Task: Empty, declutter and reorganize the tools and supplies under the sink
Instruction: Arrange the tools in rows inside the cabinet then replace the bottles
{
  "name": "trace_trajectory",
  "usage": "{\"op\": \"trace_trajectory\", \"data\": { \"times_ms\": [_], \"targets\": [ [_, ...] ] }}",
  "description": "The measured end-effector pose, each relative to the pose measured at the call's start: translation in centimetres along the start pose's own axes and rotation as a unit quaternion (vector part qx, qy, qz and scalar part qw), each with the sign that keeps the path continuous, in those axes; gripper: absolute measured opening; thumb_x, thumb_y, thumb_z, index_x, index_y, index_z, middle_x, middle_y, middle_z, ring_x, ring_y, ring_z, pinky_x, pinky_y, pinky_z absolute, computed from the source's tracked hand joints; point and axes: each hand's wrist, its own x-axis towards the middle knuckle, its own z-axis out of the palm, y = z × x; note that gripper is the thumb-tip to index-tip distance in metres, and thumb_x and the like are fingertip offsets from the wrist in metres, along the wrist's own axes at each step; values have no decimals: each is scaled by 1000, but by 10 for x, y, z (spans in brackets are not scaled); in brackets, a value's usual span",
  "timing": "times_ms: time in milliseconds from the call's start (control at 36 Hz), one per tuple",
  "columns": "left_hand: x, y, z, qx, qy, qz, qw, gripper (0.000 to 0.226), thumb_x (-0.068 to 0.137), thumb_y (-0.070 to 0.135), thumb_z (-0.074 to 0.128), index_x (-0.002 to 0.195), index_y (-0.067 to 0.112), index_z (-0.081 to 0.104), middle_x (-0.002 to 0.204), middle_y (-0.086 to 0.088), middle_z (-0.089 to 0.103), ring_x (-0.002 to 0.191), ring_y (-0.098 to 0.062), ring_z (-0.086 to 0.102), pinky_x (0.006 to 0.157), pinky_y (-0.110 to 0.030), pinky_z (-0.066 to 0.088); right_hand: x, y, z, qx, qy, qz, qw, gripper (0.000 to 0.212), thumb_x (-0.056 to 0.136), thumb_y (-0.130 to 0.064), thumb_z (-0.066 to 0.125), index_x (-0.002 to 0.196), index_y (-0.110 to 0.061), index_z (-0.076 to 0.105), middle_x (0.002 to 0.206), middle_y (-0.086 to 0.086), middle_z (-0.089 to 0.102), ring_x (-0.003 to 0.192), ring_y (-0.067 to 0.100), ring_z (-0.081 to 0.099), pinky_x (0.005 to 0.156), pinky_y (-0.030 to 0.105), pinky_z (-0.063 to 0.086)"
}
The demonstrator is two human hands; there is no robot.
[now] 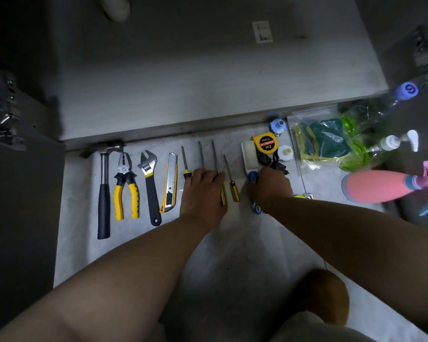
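There is one camera, worn on my head, and it looks forward and steeply down through a wide lens that bows the edges. It sits close above the floor (139,243), which fills the lower half. The cabinet shelf (208,82) lies beyond, across the top. My left hand (203,191) and right hand (272,186) reach to mid-frame, and my knee (324,292) shows bottom right.

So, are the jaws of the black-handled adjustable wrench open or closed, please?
Open: the black-handled silver adjustable wrench lies flat on the pale floor, with a clear gap showing between its two jaws.
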Motion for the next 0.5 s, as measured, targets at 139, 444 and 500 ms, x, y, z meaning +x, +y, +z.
{"op": "trace_trajectory", "data": {
  "times_ms": [139, 444, 500],
  "targets": [
    [-1, 1, -1, -3, -4, 1, 1000, 79, 77, 44, 73, 148, 25, 43, 139, 3, 51, 133, -25, 37, 107, -38, 33, 2, 2, -7, 30, -15, 12, 999, 35, 84, -32, 75, 105, -7, 64, 100, 12, 68, 92, 29, 68, 81, 42, 60],
    [-4, 41, -17, -16, 10, 38, 999, 68, 77, 42, 71, 139, 23, 52, 135, 0, 49, 129, -24, 37, 102, -37, 34, -47, 62, -70, 0, -124, -21, 992, 31, 83, -35, 69, 66, -9, 75, 57, -2, 72, 58, 10, 71, 78, 32, 61],
    [-5, 59, -20, -14, 6, 60, 998, 64, 78, 44, 70, 136, 23, 54, 136, 0, 49, 129, -23, 36, 101, -38, 35, -59, 83, -78, 22, -115, -7, 993, 29, 82, -31, 68, 66, -7, 73, 55, -2, 71, 56, 9, 70, 76, 34, 62]
  ]
}}
